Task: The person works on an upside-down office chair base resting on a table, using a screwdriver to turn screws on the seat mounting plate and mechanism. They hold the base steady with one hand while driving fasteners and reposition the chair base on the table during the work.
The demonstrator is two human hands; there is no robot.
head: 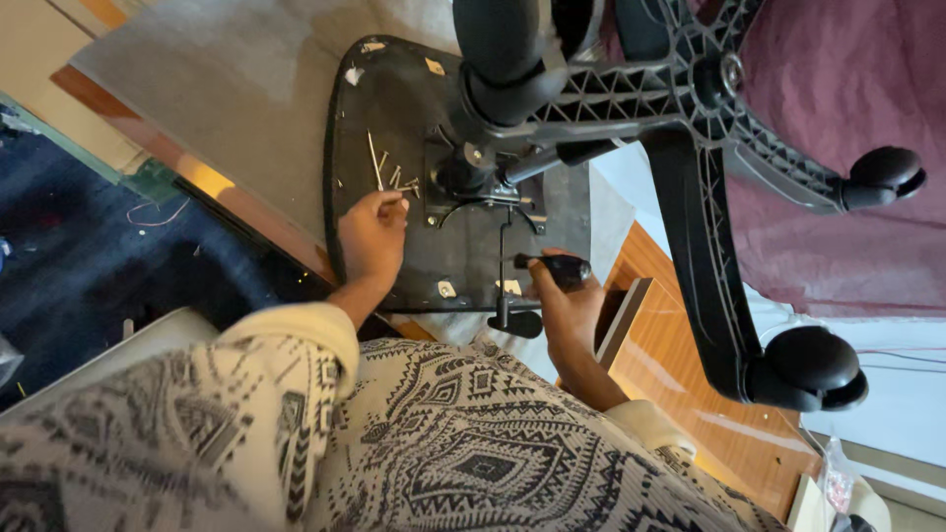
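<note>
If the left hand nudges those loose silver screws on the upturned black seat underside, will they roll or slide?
Thin and round, the silver screws would probably roll. The black seat underside looks smooth, so they may slide.

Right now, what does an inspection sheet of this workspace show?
Surface: grey mat over a wooden floor.
Job's things: upturned chair seat with mechanism plate; star base with casters overhead.
Clutter: loose screws on the seat.
Fingers: left hand pinches at the screws; right hand grips a black lever handle.
Cables: thin wire on the dark rug.
Surroundings: maroon fabric at right.
</note>
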